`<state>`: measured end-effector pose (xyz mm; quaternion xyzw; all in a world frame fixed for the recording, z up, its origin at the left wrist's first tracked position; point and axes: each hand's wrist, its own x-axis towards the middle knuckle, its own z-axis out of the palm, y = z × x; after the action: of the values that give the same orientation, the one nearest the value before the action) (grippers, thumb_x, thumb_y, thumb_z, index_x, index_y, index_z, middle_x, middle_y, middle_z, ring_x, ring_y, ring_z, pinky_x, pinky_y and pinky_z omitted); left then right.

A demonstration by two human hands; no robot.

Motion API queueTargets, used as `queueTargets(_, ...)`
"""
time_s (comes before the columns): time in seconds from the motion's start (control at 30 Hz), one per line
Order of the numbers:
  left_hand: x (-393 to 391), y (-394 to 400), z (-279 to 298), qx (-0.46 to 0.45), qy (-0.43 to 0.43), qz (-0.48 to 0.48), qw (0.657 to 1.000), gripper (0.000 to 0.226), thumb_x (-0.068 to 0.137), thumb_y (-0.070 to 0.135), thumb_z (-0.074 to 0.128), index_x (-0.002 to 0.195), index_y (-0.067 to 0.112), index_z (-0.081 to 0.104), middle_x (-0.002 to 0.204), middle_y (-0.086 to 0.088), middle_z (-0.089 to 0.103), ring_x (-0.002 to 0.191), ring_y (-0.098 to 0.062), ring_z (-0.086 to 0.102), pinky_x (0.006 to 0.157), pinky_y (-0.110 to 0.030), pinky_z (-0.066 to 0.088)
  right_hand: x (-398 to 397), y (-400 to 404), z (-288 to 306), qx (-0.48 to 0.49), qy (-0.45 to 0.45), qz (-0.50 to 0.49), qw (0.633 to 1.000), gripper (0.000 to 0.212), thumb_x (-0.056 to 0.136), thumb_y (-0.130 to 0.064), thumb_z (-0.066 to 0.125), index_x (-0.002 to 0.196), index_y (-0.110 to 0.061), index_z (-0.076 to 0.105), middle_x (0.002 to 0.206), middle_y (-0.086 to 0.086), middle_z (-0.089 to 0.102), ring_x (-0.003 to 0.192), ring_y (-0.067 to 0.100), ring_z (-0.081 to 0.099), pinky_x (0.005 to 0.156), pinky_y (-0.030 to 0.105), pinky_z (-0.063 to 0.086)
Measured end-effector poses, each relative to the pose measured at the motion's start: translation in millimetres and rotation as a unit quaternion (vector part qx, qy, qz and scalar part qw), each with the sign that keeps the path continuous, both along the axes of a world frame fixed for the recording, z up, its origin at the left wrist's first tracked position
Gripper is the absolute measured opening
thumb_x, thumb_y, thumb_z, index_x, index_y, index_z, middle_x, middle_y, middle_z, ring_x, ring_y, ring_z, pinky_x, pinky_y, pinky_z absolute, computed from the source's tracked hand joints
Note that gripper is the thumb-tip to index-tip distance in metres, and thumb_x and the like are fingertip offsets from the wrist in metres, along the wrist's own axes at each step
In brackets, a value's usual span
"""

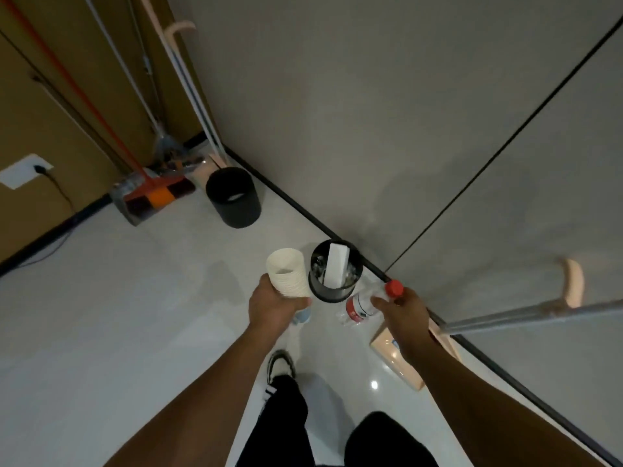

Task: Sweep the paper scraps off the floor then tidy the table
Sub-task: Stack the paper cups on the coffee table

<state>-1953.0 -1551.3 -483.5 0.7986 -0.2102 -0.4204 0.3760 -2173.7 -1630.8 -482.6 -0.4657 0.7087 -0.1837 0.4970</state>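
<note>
My left hand (273, 304) grips a stack of white paper cups (287, 272), tilted with the open end away from me. My right hand (403, 310) holds a clear plastic bottle (362, 306) with a red cap and a red label. Both are just above and beside a black waste bin (333, 293) on the floor by the wall; the bin holds a white carton and crumpled scraps. Something pale blue shows under my left hand, but I cannot tell what it is.
A second black bin (234, 197) stands farther back in the corner next to an orange broom (158, 193), a dustpan and several mop handles. A pink dustpan (401, 357) with a long grey handle (526, 315) leans at my right against the grey wall. A cable runs along the left baseboard.
</note>
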Motion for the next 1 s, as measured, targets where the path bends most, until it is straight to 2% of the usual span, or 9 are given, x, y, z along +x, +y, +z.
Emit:
queueTargets(0.13,34.6,-57.6,-38.8,0.021,0.024,-0.018,0.999,0.077,0.05,0.031,0.094,0.118,0.029,0.056,0.114,0.006,0.065,0.104,-0.017,0.062,0.088,-0.034,0.053,35.6,-54.5,-25.6,0.01,0.016,-0.044,0.999,0.036,0.078,-0.021,0.079,0.11,-0.018,0.063,0.103,0.003,0.07,0.098,0.024,0.066,0.094,0.047,0.054)
queueTargets(0.23,40.0,-83.8,-66.6,0.029,0.026,-0.021,0.999,0.08,0.047,0.037,0.094,0.118,0.03,0.059,0.11,0.009,0.068,0.102,-0.015,0.065,0.088,-0.036,0.055,47.6,-89.5,-54.8,-0.006,0.051,-0.066,0.996,0.043,0.076,-0.03,0.08,0.114,-0.017,0.064,0.106,0.003,0.071,0.1,0.024,0.066,0.092,0.045,0.054)
queueTargets(0.33,41.2,-110.3,-116.4,0.063,0.021,-0.029,0.997,0.079,0.048,0.038,0.093,0.118,0.03,0.058,0.105,0.011,0.068,0.099,-0.015,0.066,0.087,-0.037,0.056,59.1,-125.7,-111.3,0.005,0.095,-0.069,0.993,0.047,0.075,-0.036,0.081,0.113,-0.015,0.065,0.105,0.003,0.072,0.1,0.024,0.067,0.093,0.046,0.054)
queueTargets(0.47,33.9,-150.4,-190.4,0.096,0.013,-0.019,0.995,0.073,0.054,0.037,0.092,0.117,0.029,0.056,0.102,0.012,0.067,0.096,-0.013,0.065,0.081,-0.027,0.051,72.0,-170.2,-191.3,0.028,0.118,-0.035,0.992,0.052,0.075,-0.041,0.082,0.116,-0.015,0.063,0.108,0.002,0.071,0.103,0.023,0.066,0.098,0.045,0.051)
queueTargets(0.6,14.8,-183.6,-261.3,0.123,0.012,-0.001,0.992,0.071,0.055,0.036,0.092,0.116,0.027,0.056,0.099,0.013,0.066,0.093,-0.013,0.064,0.078,-0.025,0.049,71.9,-203.9,-261.2,0.047,0.138,-0.001,0.989,0.053,0.078,-0.042,0.081,0.118,-0.013,0.063,0.108,0.0,0.07,0.102,0.017,0.062,0.09,0.03,0.045)
queueTargets(0.77,-1.8,-218.7,-328.8,0.123,0.011,0.018,0.992,0.071,0.058,0.034,0.091,0.118,0.027,0.055,0.099,0.013,0.064,0.093,-0.01,0.062,0.069,-0.013,0.042,61.6,-228.0,-321.3,0.056,0.16,0.006,0.985,0.052,0.077,-0.043,0.082,0.116,-0.015,0.064,0.105,0.0,0.07,0.104,0.021,0.064,0.095,0.037,0.049)
queueTargets(0.83,-5.7,-229.7,-352.7,0.125,0.002,0.009,0.992,0.072,0.058,0.036,0.09,0.119,0.026,0.054,0.103,0.011,0.066,0.096,-0.013,0.063,0.073,-0.018,0.047,59.1,-234.3,-336.8,0.059,0.164,0.019,0.985,0.052,0.078,-0.042,0.081,0.118,-0.015,0.063,0.105,-0.001,0.069,0.099,0.017,0.063,0.092,0.035,0.048)
queueTargets(0.9,-7.8,-234.9,-373.2,0.14,0.002,-0.005,0.99,0.075,0.06,0.038,0.089,0.123,0.025,0.051,0.109,0.008,0.066,0.102,-0.017,0.064,0.084,-0.032,0.053,59.2,-238.8,-347.7,0.073,0.158,0.033,0.984,0.056,0.08,-0.039,0.081,0.126,-0.016,0.059,0.109,-0.003,0.067,0.094,0.011,0.059,0.088,0.03,0.047)
queueTargets(1.0,-7.3,-230.2,-384.6,0.17,0.015,-0.022,0.985,0.083,0.068,0.041,0.084,0.137,0.025,0.042,0.128,0.005,0.059,0.116,-0.02,0.058,0.099,-0.039,0.048,58.4,-241.9,-353.7,0.092,0.147,0.03,0.984,0.067,0.08,-0.039,0.081,0.138,-0.019,0.052,0.117,-0.005,0.062,0.095,0.01,0.058,0.097,0.035,0.051)
